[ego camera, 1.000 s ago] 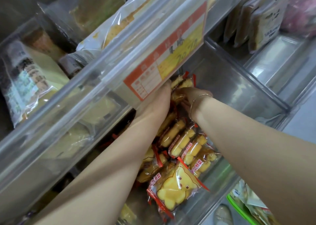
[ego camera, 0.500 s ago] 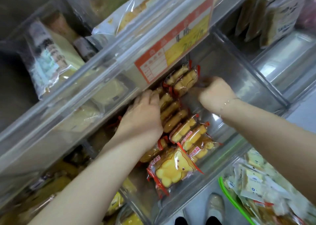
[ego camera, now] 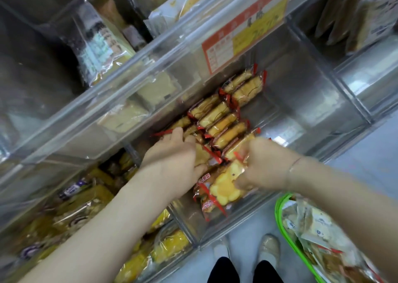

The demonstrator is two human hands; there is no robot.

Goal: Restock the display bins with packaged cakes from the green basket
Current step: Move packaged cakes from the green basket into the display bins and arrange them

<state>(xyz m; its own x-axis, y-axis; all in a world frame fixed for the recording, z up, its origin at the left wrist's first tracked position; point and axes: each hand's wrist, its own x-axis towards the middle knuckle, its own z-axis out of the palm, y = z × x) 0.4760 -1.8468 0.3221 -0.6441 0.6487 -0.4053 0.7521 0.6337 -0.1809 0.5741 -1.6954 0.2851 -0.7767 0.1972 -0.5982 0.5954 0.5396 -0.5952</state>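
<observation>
A clear display bin holds a row of yellow cakes in clear wrappers with red ends, standing on edge. My left hand lies over the left side of the row, fingers curled onto the packs. My right hand grips the top of a bear-shaped cake pack at the front of the bin. The green basket sits at the lower right, filled with wrapped cakes.
An upper clear bin with a red and yellow price label overhangs the row. Bins to the left hold other yellow snack packs. The bin's right half shows bare metal. My shoes stand on the grey floor below.
Both hands have drawn back from the rear of the bin to its front. My right hand has taken hold of the front bear-shaped pack. The view tilted down, showing more of the basket.
</observation>
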